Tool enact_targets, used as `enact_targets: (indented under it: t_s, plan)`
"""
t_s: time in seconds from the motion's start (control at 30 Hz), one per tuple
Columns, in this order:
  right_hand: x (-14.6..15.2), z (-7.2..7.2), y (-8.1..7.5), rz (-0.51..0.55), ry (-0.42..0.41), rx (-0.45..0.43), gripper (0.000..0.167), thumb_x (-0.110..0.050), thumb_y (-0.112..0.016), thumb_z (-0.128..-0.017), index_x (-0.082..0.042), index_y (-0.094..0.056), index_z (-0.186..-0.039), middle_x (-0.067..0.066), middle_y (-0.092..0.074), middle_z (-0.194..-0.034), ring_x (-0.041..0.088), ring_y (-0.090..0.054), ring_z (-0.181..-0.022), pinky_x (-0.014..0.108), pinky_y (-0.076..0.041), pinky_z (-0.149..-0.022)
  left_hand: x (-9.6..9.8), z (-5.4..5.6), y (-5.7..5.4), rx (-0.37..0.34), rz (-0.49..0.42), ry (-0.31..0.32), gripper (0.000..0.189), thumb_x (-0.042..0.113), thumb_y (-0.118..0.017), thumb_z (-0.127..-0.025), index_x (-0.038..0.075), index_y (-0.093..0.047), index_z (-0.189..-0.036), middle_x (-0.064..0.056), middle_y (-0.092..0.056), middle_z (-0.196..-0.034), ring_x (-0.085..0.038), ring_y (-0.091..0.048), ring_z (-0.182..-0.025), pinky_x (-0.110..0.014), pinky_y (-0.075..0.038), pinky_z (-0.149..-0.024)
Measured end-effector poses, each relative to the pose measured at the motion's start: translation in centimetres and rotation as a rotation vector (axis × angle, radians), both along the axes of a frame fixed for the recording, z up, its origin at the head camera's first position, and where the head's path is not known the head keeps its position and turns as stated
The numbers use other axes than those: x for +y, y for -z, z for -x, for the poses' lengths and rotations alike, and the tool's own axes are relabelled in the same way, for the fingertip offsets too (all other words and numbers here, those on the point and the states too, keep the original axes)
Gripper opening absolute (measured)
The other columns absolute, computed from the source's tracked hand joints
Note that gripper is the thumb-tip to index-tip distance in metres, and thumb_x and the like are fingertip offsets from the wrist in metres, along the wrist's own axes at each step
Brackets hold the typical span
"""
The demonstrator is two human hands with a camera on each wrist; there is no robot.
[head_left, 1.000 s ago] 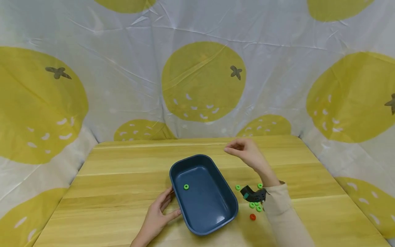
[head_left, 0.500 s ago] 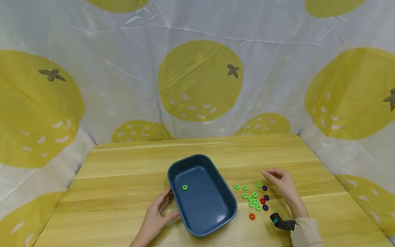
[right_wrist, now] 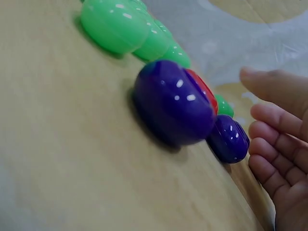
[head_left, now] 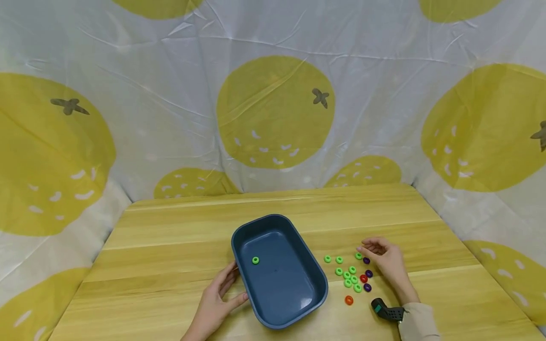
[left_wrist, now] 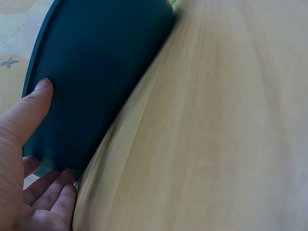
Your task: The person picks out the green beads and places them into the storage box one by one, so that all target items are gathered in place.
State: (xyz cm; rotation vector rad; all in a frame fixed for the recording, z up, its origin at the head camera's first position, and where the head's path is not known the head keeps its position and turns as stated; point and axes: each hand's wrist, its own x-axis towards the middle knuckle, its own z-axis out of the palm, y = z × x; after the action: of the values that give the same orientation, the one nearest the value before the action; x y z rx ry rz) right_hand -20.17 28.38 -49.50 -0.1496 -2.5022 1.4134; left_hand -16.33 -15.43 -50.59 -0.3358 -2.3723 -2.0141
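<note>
Yellow fruit shapes are covering the cloth behind the wood-grained bench. The right hand is hovering with thumb and fingers apart and gently bent, holding nothing that shows; its tips are hanging by the near green ring, though whether they are touching it cannot be told. A purple ring is lying just beside that one, so a loose pinch could be catching the wrong ring or scattering both. Farther out, the green cluster, the red ring and two other purple rings are sitting close together, where a low knuckle could be sweeping them askew. The orange ring is lying apart. Across from these, the tray is standing with a lone green ring inside. The left hand is resting relaxed fingers and thumb against its outer wall, not clasping it; uneven pressure could be turning the tray, and a ring released over its rim could be bouncing back out.
</note>
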Motion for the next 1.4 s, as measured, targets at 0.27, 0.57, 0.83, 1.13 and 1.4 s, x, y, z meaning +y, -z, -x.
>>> enact_targets:
  t_s: [0.27,0.57,0.83,1.13,1.4]
  plan:
    - [-0.2,-0.07,-0.34,-0.284,-0.088,0.043,0.03,-0.027,-0.085,-0.079,-0.01,-0.072,-0.101,0.003,-0.067,-0.099,0.016,-0.06,-0.089,0.024,-0.052,-0.077,-0.14,0.05,-0.25,0.001,0.026,-0.005,0.086,0.008,-0.086,-0.074,0.002,-0.042,-0.148,-0.021,-0.05,-0.145,0.006,-0.05,-0.122,-0.01,-0.041,-0.103]
    - [-0.3,0.28,-0.62,-0.341,-0.145,0.069,0.02,-0.024,-0.083,-0.081,-0.013,-0.072,-0.093,-0.003,-0.064,-0.095,0.016,-0.061,-0.089,0.028,-0.053,-0.079,-0.31,0.14,-0.5,0.015,0.038,-0.005,0.089,0.01,-0.088,-0.073,0.004,-0.041,-0.148,-0.021,-0.049,-0.146,0.006,-0.049,-0.123,-0.011,-0.041,-0.104]
    - [-0.15,0.35,-0.4,-0.361,-0.137,0.116,0.015,-0.017,-0.084,-0.079,-0.015,-0.072,-0.087,-0.005,-0.064,-0.09,0.012,-0.061,-0.083,0.025,-0.053,-0.074,-0.21,0.37,-0.54,0.024,0.035,0.008,0.09,0.009,-0.088,-0.072,0.003,-0.041,-0.148,-0.022,-0.049,-0.146,0.008,-0.048,-0.123,-0.011,-0.04,-0.104]
    - [0.02,-0.07,-0.12,-0.29,-0.097,0.098,0.016,-0.02,-0.084,-0.079,-0.013,-0.073,-0.088,-0.002,-0.065,-0.09,0.006,-0.06,-0.081,0.021,-0.053,-0.072,0.0,0.28,-0.28,0.02,0.027,0.014,0.09,0.008,-0.088,-0.072,0.002,-0.041,-0.148,-0.022,-0.048,-0.146,0.007,-0.048,-0.123,-0.011,-0.04,-0.104]
    - [-0.16,-0.27,-0.5,-0.126,-0.009,-0.005,0.024,-0.025,-0.08,-0.084,-0.007,-0.072,-0.098,0.007,-0.069,-0.096,0.003,-0.06,-0.08,0.016,-0.052,-0.073,0.06,0.01,-0.12,-0.016,0.037,0.002,0.09,0.009,-0.088,-0.072,0.004,-0.041,-0.148,-0.02,-0.049,-0.146,0.007,-0.049,-0.122,-0.01,-0.04,-0.104]
